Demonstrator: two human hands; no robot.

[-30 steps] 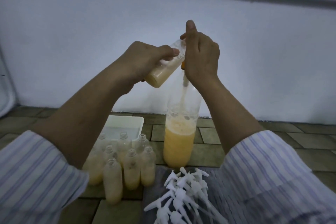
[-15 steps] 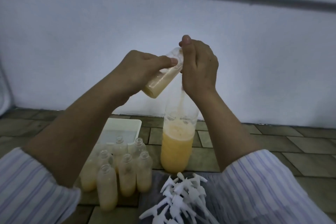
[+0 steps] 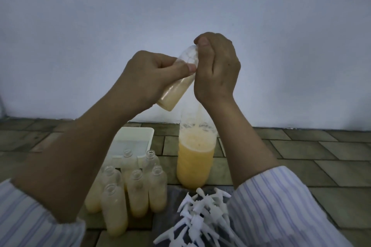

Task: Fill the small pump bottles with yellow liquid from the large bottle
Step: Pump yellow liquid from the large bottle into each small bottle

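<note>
A white wall (image 3: 80,46) rises behind a tiled floor (image 3: 301,156). On the tiles stands the large bottle (image 3: 195,163), upright and about half full of yellow liquid, its upper part hidden behind the right hand (image 3: 217,70). That hand is curled at the neck of a small bottle (image 3: 176,88); what its fingers pinch cannot be told. The left hand (image 3: 149,78) grips the small bottle, tilted with its base down-left and partly filled. Left of the large bottle sits a white tray (image 3: 133,140), and in front of it a cluster of filled open small bottles (image 3: 138,192). A heap of white pump heads (image 3: 200,216) lies nearest.
</note>
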